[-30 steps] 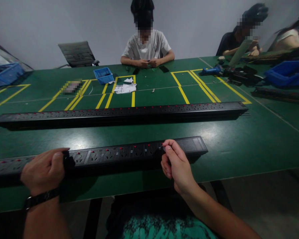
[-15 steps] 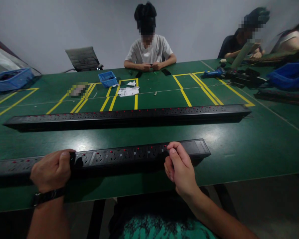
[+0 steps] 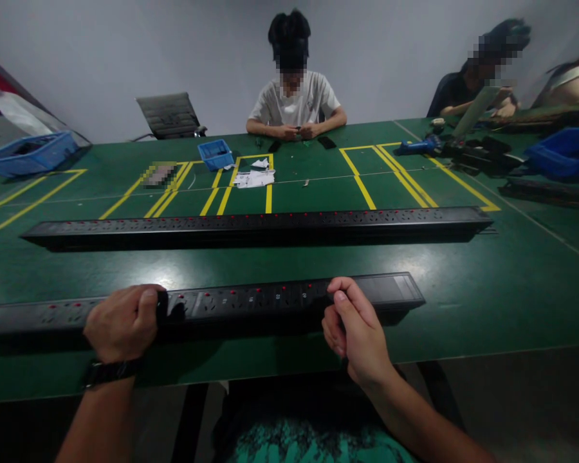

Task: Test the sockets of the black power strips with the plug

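Observation:
A long black power strip (image 3: 246, 298) with red-dotted sockets and small white numbers lies along the near side of the green table. Over its left part my left hand (image 3: 123, 321) is closed in a fist, a dark wristband below it. A small black piece (image 3: 162, 308) sticks out at the thumb side; its kind is unclear. My right hand (image 3: 352, 321) is curled near the strip's right end, thumb and forefinger pinched over the sockets. Whatever those fingers hold, if anything, is hidden.
A second black power strip (image 3: 260, 231) lies parallel behind. Further back are a small blue bin (image 3: 215, 154), white papers (image 3: 254, 178) and yellow tape lines. Larger blue bins stand left (image 3: 29, 154) and right (image 3: 564, 151). A person (image 3: 296, 106) sits opposite, with others at right.
The whole view has shifted slightly right. The near strip and my left hand appear further right; my right hand sits a little further left along the strip, covering a number that showed before.

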A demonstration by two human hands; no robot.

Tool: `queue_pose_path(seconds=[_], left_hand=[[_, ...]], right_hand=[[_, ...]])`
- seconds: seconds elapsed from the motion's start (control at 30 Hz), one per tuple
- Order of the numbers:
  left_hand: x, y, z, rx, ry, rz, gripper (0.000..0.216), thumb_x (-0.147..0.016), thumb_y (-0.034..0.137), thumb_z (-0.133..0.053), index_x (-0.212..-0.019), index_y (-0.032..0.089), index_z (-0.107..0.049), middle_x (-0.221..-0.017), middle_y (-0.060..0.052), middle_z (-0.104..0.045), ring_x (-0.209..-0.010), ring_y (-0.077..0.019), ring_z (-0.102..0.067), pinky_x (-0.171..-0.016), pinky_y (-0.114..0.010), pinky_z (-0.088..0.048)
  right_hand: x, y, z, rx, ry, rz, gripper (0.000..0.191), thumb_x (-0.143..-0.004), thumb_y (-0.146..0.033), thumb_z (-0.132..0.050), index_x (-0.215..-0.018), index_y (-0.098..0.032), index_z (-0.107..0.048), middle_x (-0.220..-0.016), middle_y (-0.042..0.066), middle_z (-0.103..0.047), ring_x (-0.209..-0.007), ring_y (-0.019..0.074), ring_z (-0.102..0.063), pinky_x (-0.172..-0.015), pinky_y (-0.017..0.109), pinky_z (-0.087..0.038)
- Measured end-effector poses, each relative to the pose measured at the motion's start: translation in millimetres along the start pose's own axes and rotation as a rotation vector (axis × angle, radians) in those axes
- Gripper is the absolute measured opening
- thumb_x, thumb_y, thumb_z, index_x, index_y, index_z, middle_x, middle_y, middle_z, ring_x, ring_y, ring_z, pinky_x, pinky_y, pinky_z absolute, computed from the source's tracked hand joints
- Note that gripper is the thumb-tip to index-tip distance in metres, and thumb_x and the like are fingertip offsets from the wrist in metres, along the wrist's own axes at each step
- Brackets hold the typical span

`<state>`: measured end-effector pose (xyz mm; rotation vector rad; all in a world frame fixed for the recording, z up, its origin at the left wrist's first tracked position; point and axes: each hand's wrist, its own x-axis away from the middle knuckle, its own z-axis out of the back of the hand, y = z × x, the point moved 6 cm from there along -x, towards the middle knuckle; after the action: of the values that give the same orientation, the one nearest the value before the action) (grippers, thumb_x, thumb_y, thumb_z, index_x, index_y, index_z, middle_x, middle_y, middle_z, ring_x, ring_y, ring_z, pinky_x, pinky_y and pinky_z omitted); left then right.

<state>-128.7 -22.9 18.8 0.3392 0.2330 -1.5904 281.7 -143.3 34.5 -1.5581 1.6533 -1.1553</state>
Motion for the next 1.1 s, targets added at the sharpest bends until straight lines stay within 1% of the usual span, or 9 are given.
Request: queue_pose_path(seconds=[0.07, 0.13, 0.23, 0.33, 0.43, 0.67, 0.83, 1.0, 1.1], left_hand=[[0.9, 25.2, 5.4, -0.046, 0.038, -0.042, 0.044, -0.100, 0.041, -0.037, -0.098, 0.018, -0.075, -0.098, -0.010, -0.073, -0.092, -0.0242, -0.058, -0.079, -0.035, -0.034], [2.0, 45.2, 8.1, -0.083, 0.043, -0.060, 0.043, -0.101, 0.043, -0.038, -0.096, 0.020, -0.075, -0.094, -0.009, -0.073, -0.088, -0.0239, -0.058, -0.077, -0.035, -0.033], [3.9, 57.6, 9.4, -0.090, 0.062, -0.068, 0.044, -0.101, 0.043, -0.039, -0.093, 0.020, -0.075, -0.089, -0.009, -0.071, -0.085, -0.0239, -0.058, -0.075, -0.036, -0.032], [6.1, 53.3, 8.9, -0.067, 0.134, -0.065, 0.045, -0.100, 0.042, -0.038, -0.094, 0.019, -0.076, -0.089, -0.009, -0.071, -0.083, -0.0236, -0.058, -0.075, -0.036, -0.033], [7.9, 47.1, 6.3, -0.053, 0.177, -0.053, 0.045, -0.100, 0.041, -0.038, -0.096, 0.020, -0.078, -0.090, -0.009, -0.072, -0.083, -0.0236, -0.060, -0.076, -0.036, -0.034], [9.6, 48.8, 7.1, -0.002, 0.179, -0.044, 0.045, -0.099, 0.039, -0.040, -0.096, 0.019, -0.080, -0.095, -0.010, -0.075, -0.089, -0.0239, -0.063, -0.082, -0.036, -0.038], [9.8, 47.1, 8.0, 0.021, 0.184, -0.027, 0.045, -0.099, 0.039, -0.040, -0.097, 0.019, -0.080, -0.095, -0.010, -0.075, -0.087, -0.0237, -0.064, -0.078, -0.036, -0.038], [10.6, 47.9, 7.5, 0.027, 0.186, -0.042, 0.045, -0.100, 0.036, -0.039, -0.097, 0.017, -0.080, -0.095, -0.011, -0.076, -0.088, -0.0237, -0.064, -0.080, -0.036, -0.039], [13.1, 48.0, 9.4, 0.042, 0.215, -0.028, 0.045, -0.100, 0.033, -0.039, -0.094, 0.016, -0.080, -0.093, -0.011, -0.076, -0.086, -0.0231, -0.064, -0.077, -0.035, -0.039]], right_hand=[[0.7, -1.2, 0.1, 0.013, 0.013, 0.005, 0.020, -0.101, -0.044, -0.059, -0.108, -0.026, -0.052, -0.044, -0.013, -0.038, -0.035, 0.0078, -0.026, -0.037, 0.015, -0.020], [0.9, -4.6, 4.9, 0.009, 0.049, 0.019, 0.019, -0.101, -0.043, -0.059, -0.107, -0.026, -0.052, -0.044, -0.013, -0.038, -0.035, 0.0078, -0.026, -0.037, 0.015, -0.020], [-0.2, -11.4, 16.7, -0.024, 0.094, 0.034, 0.017, -0.101, -0.041, -0.060, -0.107, -0.027, -0.052, -0.045, -0.013, -0.037, -0.035, 0.0075, -0.025, -0.037, 0.015, -0.020], [-1.6, -14.5, 24.5, -0.032, 0.097, 0.023, 0.018, -0.099, -0.041, -0.062, -0.107, -0.027, -0.053, -0.044, -0.014, -0.037, -0.034, 0.0073, -0.025, -0.036, 0.014, -0.019], [-1.2, -10.8, 23.1, -0.020, 0.077, -0.006, 0.021, -0.098, -0.043, -0.063, -0.107, -0.027, -0.053, -0.045, -0.014, -0.037, -0.035, 0.0071, -0.024, -0.035, 0.013, -0.020], [1.0, -3.8, 12.6, 0.017, 0.077, -0.034, 0.022, -0.097, -0.043, -0.063, -0.107, -0.026, -0.053, -0.045, -0.013, -0.038, -0.036, 0.0070, -0.025, -0.036, 0.013, -0.021], [-2.7, -8.5, 16.0, 0.032, 0.091, -0.038, 0.016, -0.100, -0.040, -0.059, -0.106, -0.026, -0.054, -0.045, -0.013, -0.037, -0.035, 0.0068, -0.025, -0.035, 0.013, -0.020], [-2.0, -6.1, 14.6, 0.054, 0.116, -0.038, 0.019, -0.099, -0.042, -0.060, -0.106, -0.026, -0.053, -0.046, -0.013, -0.039, -0.035, 0.0065, -0.026, -0.035, 0.013, -0.020], [-2.1, -1.3, 14.2, 0.057, 0.119, -0.071, 0.019, -0.099, -0.042, -0.060, -0.105, -0.026, -0.053, -0.045, -0.014, -0.037, -0.035, 0.0063, -0.025, -0.035, 0.013, -0.020]])
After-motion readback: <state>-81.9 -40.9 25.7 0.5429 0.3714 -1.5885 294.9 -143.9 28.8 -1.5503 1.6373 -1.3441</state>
